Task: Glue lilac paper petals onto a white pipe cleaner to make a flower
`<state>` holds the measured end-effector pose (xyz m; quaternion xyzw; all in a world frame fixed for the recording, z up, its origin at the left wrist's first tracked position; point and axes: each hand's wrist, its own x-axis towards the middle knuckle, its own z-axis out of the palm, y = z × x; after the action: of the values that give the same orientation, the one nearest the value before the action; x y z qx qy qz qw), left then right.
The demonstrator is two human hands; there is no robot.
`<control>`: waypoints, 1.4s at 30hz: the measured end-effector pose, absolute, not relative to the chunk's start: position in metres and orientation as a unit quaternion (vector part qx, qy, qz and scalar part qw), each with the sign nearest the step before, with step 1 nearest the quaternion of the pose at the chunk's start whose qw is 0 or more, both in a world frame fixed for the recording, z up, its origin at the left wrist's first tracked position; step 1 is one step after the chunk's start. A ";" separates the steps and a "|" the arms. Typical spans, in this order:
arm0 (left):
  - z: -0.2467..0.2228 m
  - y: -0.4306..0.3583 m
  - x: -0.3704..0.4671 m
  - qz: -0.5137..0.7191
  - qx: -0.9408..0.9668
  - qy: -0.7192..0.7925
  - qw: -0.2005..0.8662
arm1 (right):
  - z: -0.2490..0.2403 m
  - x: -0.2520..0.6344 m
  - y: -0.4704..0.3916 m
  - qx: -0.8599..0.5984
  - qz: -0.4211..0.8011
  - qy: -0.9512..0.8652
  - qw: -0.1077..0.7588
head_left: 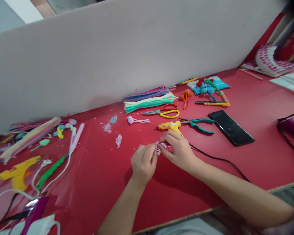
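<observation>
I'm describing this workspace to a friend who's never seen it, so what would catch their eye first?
Probably the bright red table, with both hands meeting at its middle over a small lilac piece. Just beyond them lie a yellow glue gun and, behind it, red-and-yellow-handled scissors. A black phone rests to the right.

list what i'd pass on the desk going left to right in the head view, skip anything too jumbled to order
yellow glue gun → pink-handled tool → small lilac flower → scissors → pliers → phone
</observation>
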<state>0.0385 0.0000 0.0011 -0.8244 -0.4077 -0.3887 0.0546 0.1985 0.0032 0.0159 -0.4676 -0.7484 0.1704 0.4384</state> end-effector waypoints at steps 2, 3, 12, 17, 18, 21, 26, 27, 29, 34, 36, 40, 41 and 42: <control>0.000 -0.001 0.039 -0.397 -0.817 -0.417 0.025 | 0.017 0.198 0.003 -0.470 0.166 -0.750 0.434; 0.000 -0.001 0.040 -0.407 -0.805 -0.432 -0.006 | 0.018 0.199 0.003 -0.471 0.162 -0.751 0.432; 0.003 0.016 0.038 -0.533 -0.397 -0.475 -0.577 | 0.015 0.233 0.028 -0.647 0.011 -0.711 0.275; 0.003 0.021 0.035 -0.521 -0.252 -0.398 -0.712 | 0.003 0.241 0.038 -0.710 0.025 -0.691 0.130; 0.003 0.021 0.034 -0.516 -0.232 -0.386 -0.729 | 0.001 0.241 0.039 -0.714 0.038 -0.688 0.127; 0.003 0.022 0.032 -0.509 -0.180 -0.359 -0.762 | -0.004 0.244 0.043 -0.721 0.075 -0.675 0.135; 0.004 0.023 0.029 -0.498 -0.140 -0.328 -0.790 | -0.015 0.254 0.052 -0.729 0.117 -0.656 0.153; 0.004 0.024 0.029 -0.498 -0.136 -0.326 -0.792 | -0.016 0.255 0.054 -0.727 0.129 -0.653 0.165; 0.005 0.025 0.029 -0.501 -0.124 -0.326 -0.792 | -0.016 0.256 0.056 -0.722 0.155 -0.645 0.199; 0.004 0.028 0.029 -0.531 -0.097 -0.345 -0.768 | -0.001 0.251 0.054 -0.669 0.286 -0.596 0.341; 0.002 0.029 0.029 -0.544 -0.093 -0.354 -0.755 | 0.007 0.248 0.049 -0.579 0.453 -0.529 0.424; -0.003 0.031 0.029 -0.562 -0.086 -0.364 -0.738 | 0.016 0.242 0.036 -0.422 0.696 -0.421 0.401; -0.004 0.031 0.029 -0.565 -0.085 -0.368 -0.734 | 0.017 0.240 0.033 -0.402 0.717 -0.421 0.384; -0.005 0.031 0.029 -0.567 -0.084 -0.371 -0.730 | 0.017 0.237 0.030 -0.385 0.726 -0.429 0.374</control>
<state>0.0288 0.0314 -0.0047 -0.0841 -0.3712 -0.5671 -0.7304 0.2371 0.0305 0.0173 -0.3852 -0.4290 0.7263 0.3743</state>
